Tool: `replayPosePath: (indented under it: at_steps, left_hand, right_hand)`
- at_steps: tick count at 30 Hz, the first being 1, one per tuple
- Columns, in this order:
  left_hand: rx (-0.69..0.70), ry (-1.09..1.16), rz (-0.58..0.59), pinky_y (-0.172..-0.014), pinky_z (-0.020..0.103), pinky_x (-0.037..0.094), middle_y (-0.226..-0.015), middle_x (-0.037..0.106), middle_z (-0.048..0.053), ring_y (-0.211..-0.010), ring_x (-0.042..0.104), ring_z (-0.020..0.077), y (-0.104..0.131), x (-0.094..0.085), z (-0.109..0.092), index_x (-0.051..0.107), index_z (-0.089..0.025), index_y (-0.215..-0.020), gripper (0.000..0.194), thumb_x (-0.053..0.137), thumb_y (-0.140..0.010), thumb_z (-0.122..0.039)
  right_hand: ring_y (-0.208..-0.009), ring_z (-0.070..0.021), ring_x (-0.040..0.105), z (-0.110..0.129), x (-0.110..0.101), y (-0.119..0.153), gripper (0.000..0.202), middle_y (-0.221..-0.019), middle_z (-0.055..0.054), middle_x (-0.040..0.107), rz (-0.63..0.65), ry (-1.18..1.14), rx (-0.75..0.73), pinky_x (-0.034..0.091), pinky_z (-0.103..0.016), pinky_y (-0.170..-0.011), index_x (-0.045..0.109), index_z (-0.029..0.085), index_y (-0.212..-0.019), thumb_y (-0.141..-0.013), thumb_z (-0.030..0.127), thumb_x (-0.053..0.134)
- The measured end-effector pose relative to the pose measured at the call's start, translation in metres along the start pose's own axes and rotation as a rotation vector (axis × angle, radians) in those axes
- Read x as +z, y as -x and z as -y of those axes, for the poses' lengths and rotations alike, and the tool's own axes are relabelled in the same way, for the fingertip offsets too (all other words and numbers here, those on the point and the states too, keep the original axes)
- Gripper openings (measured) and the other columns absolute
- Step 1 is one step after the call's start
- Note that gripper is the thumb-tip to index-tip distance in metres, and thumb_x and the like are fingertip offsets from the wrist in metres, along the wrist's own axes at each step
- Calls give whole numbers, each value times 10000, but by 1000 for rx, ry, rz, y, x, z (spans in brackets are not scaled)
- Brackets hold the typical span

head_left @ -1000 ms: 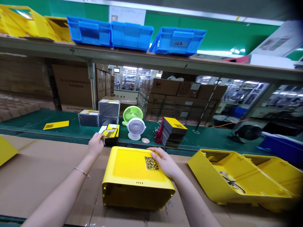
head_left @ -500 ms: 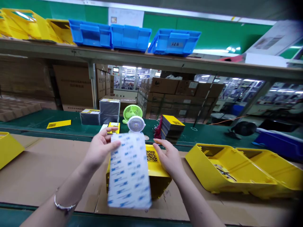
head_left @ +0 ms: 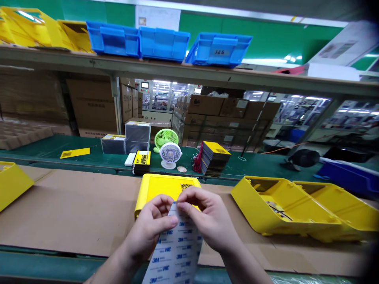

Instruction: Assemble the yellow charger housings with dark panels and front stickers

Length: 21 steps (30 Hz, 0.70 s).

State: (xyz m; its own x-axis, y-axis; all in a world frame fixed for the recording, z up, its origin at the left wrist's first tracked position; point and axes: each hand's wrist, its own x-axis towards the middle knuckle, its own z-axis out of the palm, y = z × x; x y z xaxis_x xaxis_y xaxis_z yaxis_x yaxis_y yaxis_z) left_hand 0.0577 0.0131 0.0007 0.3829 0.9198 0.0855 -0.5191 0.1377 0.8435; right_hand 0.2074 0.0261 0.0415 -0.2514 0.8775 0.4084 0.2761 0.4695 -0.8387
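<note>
Between my two hands hangs a white adhesive sheet (head_left: 174,252) with blue 3M print on its backing. My left hand (head_left: 151,221) pinches its top edge from the left, thumb across the printed face. My right hand (head_left: 207,215) pinches the same top edge close beside it, fingertips almost touching the left ones. Just behind them sits a yellow plastic housing (head_left: 160,185) with a QR code on its top, partly covered by my hands and the sheet.
Open yellow housings (head_left: 284,225) lie at the right on the cardboard (head_left: 74,213). Behind stand a white fan (head_left: 171,154), a green fan (head_left: 162,136), a stack of yellow-topped cards (head_left: 215,157) and grey boxes (head_left: 137,138). Blue bins (head_left: 164,44) line the shelf above.
The sheet has come lower and nearer to me, its top edge now bunched between both hands. My right hand has left the yellow housing's side and taken hold of the sheet.
</note>
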Motion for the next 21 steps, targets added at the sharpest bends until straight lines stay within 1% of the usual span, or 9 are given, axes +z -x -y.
replayPosePath:
  at_steps: [3, 5, 7, 10, 12, 14, 17, 19, 21]
  left_hand:
    - [-206, 352, 132, -825, 364, 425, -973, 645, 77, -894, 606, 243, 8, 9, 15, 590, -188, -1017, 384, 592, -706, -412]
    - [-338, 479, 210, -872, 415, 390, -1000, 645, 96, -962, 586, 282, 12, 12, 22, 545, -170, -1134, 519, 505, -744, -511]
    - [-391, 552, 262, -905, 441, 356, -1032, 641, 102, -1009, 565, 299, 14, 14, 24, 490, -170, -1212, 594, 454, -763, -557]
    - [-343, 613, 250, -943, 445, 312, -1084, 626, 104, -1054, 540, 296, 13, 12, 17, 426, -185, -1278, 594, 399, -805, -543]
    - [-284, 632, 232, -951, 440, 300, -1099, 618, 110, -1062, 532, 298, 13, 10, 10, 414, -182, -1290, 619, 403, -796, -556]
    - [-266, 613, 214, -940, 432, 308, -1080, 622, 114, -1035, 543, 298, 13, 8, 8, 432, -174, -1277, 654, 425, -770, -586]
    - [-319, 511, 165, -885, 403, 350, -985, 642, 105, -902, 588, 263, 17, 8, 14, 505, -156, -1211, 653, 456, -744, -610]
    - [-308, 424, 105, -833, 361, 374, -908, 645, 83, -795, 592, 213, 19, 10, 20, 544, -156, -1164, 616, 481, -741, -599]
    - [-247, 338, 31, -782, 319, 383, -895, 636, 60, -741, 573, 174, 21, 13, 23, 545, -182, -1163, 585, 504, -739, -584]
  right_hand:
    - [-705, -146, 560, 4, 4, 5, 49, -769, -26, 596, -137, 89, -87, 478, -255, -620, 562, 197, -775, -808, 216, 529]
    - [-801, -163, 546, 4, 7, 8, 42, -847, -42, 576, -199, 149, -173, 477, -281, -680, 534, 200, -820, -830, 187, 495]
    - [-917, -181, 517, 4, 9, 11, 66, -941, -58, 554, -238, 219, -279, 458, -322, -776, 513, 198, -841, -831, 144, 477]
    - [-1001, -195, 472, 3, 8, 17, 112, -1024, -67, 521, -247, 293, -416, 402, -380, -874, 489, 192, -836, -815, 85, 462]
    - [-950, -185, 480, 2, 7, 20, 138, -971, -59, 525, -212, 280, -465, 408, -378, -847, 470, 193, -844, -808, 62, 449]
    - [-880, -174, 482, 2, 6, 22, 154, -894, -45, 530, -156, 286, -455, 425, -356, -788, 464, 196, -867, -807, 55, 443]
    - [-857, -178, 469, 4, 3, 20, 150, -867, -37, 542, -95, 401, -407, 418, -346, -764, 494, 195, -896, -802, 79, 478]
    - [-879, -185, 465, 6, 1, 18, 143, -892, -37, 553, -96, 475, -393, 403, -356, -793, 516, 196, -906, -794, 107, 516]
    - [-900, -189, 465, 8, -1, 17, 137, -908, -35, 559, -124, 513, -387, 391, -359, -820, 529, 199, -910, -792, 132, 541]
